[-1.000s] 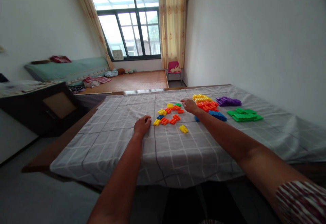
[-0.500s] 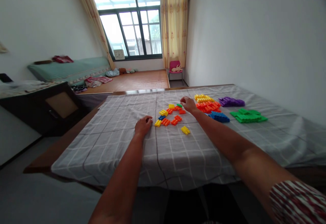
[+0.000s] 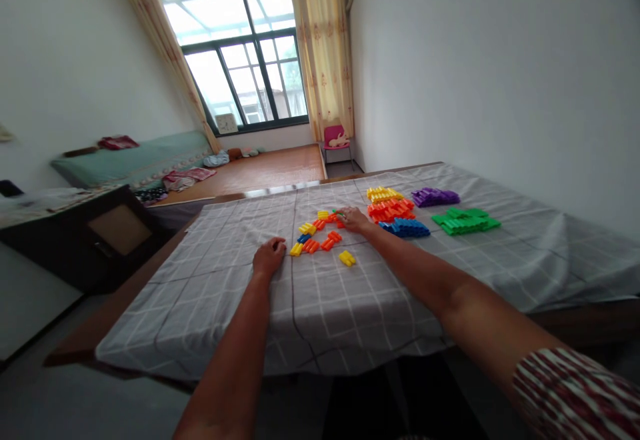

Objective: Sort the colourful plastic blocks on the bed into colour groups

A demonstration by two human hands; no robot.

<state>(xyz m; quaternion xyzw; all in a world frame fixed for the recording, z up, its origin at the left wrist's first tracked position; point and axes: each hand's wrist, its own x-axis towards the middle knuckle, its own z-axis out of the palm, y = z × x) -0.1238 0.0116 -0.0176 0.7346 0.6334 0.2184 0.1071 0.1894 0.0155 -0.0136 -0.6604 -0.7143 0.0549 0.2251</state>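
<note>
Toy plastic blocks lie in a curved outline on the grey checked cloth: yellow blocks (image 3: 307,229), a blue block (image 3: 303,239) and orange blocks (image 3: 329,241). My right hand (image 3: 353,219) is at the outline's far right, its fingers closed around a small green block (image 3: 338,212) and partly covering the orange pieces beside it. My left hand (image 3: 270,255) rests on the cloth left of the outline, fingers loosely bent and apart, holding nothing. A separate yellow block (image 3: 347,258) lies nearer to me.
Sorted piles stand to the right: yellow (image 3: 384,195), orange (image 3: 391,210), blue (image 3: 405,228), purple (image 3: 435,197) and green (image 3: 466,221). The checked cloth (image 3: 210,293) drapes over the table's front edge. A dark cabinet (image 3: 75,240) is at the left.
My right hand has come down and toward me onto the green block at the outline. My left hand stays beside the outline. The head view has shifted slightly.
</note>
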